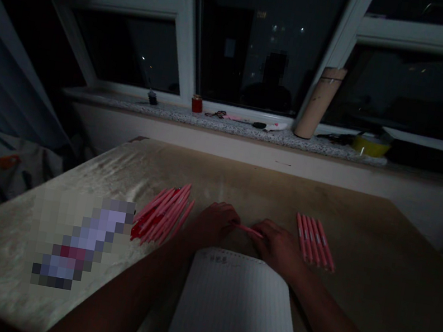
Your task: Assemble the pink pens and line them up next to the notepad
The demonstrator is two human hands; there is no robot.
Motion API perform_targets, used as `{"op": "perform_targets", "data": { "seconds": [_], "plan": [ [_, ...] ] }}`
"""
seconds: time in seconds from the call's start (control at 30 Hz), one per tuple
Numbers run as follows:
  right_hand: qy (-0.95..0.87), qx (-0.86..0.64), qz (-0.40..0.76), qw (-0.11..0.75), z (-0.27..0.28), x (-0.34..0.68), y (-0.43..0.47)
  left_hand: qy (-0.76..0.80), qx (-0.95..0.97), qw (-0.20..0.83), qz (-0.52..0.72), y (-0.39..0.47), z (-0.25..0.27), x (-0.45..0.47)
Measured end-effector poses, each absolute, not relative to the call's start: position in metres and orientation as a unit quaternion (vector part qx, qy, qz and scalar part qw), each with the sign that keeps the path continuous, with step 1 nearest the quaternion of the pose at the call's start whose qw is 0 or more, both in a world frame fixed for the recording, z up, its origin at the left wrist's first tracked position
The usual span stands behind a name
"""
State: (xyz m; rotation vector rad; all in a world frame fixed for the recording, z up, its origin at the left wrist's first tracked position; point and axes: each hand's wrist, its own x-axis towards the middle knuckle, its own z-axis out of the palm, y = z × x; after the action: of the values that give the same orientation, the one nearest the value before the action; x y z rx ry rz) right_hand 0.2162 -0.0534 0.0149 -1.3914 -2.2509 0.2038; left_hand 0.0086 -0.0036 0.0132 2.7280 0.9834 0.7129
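I have left hand (pixel 218 222) and right hand (pixel 276 243) pinching a pink pen (pixel 248 230), fingers nearly closed at either end; it's at twelve o'clock from the lined notepad (pixel 240 311); pen pile (pixel 165 213) at the pen's nine, pen row (pixel 315 241) at three.

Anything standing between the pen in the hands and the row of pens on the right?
Only the right hand, at the right end of the pen, lies between it and the row. Nothing else visible does; the notepad is nearer the wearer.
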Motion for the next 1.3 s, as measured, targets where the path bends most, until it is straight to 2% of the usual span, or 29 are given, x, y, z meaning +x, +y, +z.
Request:
{"op": "perform_targets", "data": {
  "seconds": [0.13,0.5,0.7,1.1,1.3],
  "plan": [
    [-0.806,-0.525,0.070,0.266,0.0087,0.2170,-0.0506,0.324,0.911,0.083,0.239,-0.0052,0.0148,0.0083],
    [-0.826,-0.509,0.067,0.233,0.0134,0.2167,-0.0536,0.326,0.911,0.077,0.240,-0.0053,0.0152,0.0086],
    [-0.803,-0.536,0.058,0.256,0.0079,0.2164,-0.0505,0.323,0.911,0.084,0.242,-0.0053,0.0130,0.0092],
    [-0.829,-0.511,0.057,0.221,0.0137,0.2178,-0.0528,0.334,0.910,0.085,0.232,-0.0073,0.0190,0.0095],
    [-0.806,-0.537,0.069,0.241,0.0088,0.2169,-0.0507,0.331,0.910,0.084,0.234,-0.0055,0.0158,0.0099]
  ]
}}
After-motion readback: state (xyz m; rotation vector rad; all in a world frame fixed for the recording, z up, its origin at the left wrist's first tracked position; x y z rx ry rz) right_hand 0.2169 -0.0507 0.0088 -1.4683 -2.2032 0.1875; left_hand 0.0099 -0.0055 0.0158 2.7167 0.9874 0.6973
